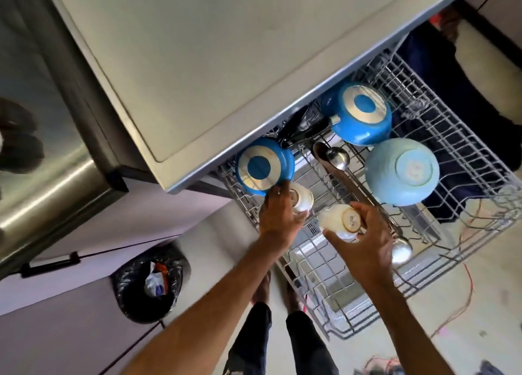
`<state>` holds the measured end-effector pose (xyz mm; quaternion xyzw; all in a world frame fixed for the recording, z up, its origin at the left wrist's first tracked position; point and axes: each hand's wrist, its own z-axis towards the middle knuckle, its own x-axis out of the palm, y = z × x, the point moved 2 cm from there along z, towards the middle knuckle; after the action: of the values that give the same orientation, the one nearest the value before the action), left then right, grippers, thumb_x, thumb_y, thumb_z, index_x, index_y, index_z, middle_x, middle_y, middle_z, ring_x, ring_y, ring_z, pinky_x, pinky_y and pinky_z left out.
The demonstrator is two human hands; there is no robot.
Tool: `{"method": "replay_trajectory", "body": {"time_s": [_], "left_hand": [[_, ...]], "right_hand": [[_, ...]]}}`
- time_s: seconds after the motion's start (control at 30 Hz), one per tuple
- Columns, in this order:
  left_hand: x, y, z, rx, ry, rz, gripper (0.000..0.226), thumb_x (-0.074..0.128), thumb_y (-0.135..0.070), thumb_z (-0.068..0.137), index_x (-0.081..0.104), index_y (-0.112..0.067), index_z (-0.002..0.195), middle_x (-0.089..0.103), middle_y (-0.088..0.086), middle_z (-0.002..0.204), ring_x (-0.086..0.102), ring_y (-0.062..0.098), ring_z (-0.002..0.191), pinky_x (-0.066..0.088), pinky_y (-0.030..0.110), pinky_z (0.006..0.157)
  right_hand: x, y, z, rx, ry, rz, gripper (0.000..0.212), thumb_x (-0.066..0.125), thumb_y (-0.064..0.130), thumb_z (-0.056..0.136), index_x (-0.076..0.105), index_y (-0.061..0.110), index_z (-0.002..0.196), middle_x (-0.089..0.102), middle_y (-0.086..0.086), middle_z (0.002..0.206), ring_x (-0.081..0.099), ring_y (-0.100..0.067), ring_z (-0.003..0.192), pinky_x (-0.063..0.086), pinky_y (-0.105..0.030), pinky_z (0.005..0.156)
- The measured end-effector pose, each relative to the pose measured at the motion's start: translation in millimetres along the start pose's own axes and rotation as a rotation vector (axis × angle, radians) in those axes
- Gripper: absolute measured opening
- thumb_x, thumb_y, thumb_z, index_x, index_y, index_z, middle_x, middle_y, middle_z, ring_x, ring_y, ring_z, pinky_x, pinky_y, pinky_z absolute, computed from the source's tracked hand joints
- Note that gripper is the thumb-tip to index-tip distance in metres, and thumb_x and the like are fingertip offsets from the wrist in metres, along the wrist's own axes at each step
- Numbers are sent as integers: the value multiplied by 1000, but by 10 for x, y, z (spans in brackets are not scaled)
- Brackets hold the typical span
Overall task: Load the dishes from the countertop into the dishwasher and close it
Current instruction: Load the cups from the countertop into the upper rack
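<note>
I look straight down at the pulled-out upper dishwasher rack (466, 159). My left hand (278, 210) grips a white cup (303, 198) turned bottom-up at the rack's near left corner. My right hand (367, 241) holds a second white cup (339, 220), also bottom-up, just above the rack's front. Two blue pans (264, 166) (361, 114) and a light blue bowl (401, 171) sit upside down in the rack. A steel ladle (337, 157) lies between them, and another ladle's bowl (401, 251) shows by my right wrist.
The grey countertop (211, 49) overhangs the rack's far side. The lower rack (333, 278) sits below on the open door. A black-lined bin (152, 284) with rubbish stands on the floor at left. A steel appliance (42, 162) is at the far left. Red cords (469, 290) run across the floor at right.
</note>
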<state>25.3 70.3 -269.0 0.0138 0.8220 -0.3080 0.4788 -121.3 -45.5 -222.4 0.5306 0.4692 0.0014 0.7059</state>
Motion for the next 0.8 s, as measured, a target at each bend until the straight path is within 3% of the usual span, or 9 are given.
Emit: {"method": "replay_trajectory", "body": {"time_s": [0.13, 0.27, 0.37, 0.5, 0.8], "left_hand": [[94, -15, -6, -3, -45, 74, 97, 77, -53, 80, 31, -13, 156, 40, 15, 156, 40, 30, 142, 43, 45, 112], [161, -68, -34, -19, -84, 141, 97, 81, -52, 76, 35, -16, 154, 42, 17, 149, 47, 29, 134, 54, 40, 100], [216, -48, -65, -42, -100, 154, 94, 83, -55, 71, 45, -16, 148, 44, 17, 143, 53, 27, 126, 59, 37, 91], [247, -11, -30, -39, -131, 165, 93, 81, -60, 71, 49, -14, 145, 45, 18, 139, 55, 26, 123, 59, 35, 91], [166, -211, -76, 43, -24, 268, 78, 86, -26, 76, 49, -12, 143, 48, 13, 146, 54, 24, 127, 55, 33, 99]], "right_hand": [[22, -3, -47, -13, 38, -12, 72, 98, 13, 56, 61, -3, 116, 57, 5, 104, 58, -13, 84, 47, -16, 69], [58, 25, -42, 4, 80, -29, 74, 98, 16, 56, 60, -1, 117, 58, 6, 101, 60, -15, 82, 51, -22, 66], [98, 22, -11, 41, 104, -44, 74, 98, 19, 57, 60, 4, 118, 60, 6, 99, 61, -14, 79, 46, -11, 67], [155, 42, 43, 41, 124, -41, 74, 98, 17, 57, 59, 6, 119, 60, 6, 101, 61, -15, 84, 53, -30, 73], [178, -57, 75, -14, 109, -77, 68, 97, 17, 57, 62, 0, 113, 65, -2, 95, 59, -15, 79, 52, -28, 68]]}}
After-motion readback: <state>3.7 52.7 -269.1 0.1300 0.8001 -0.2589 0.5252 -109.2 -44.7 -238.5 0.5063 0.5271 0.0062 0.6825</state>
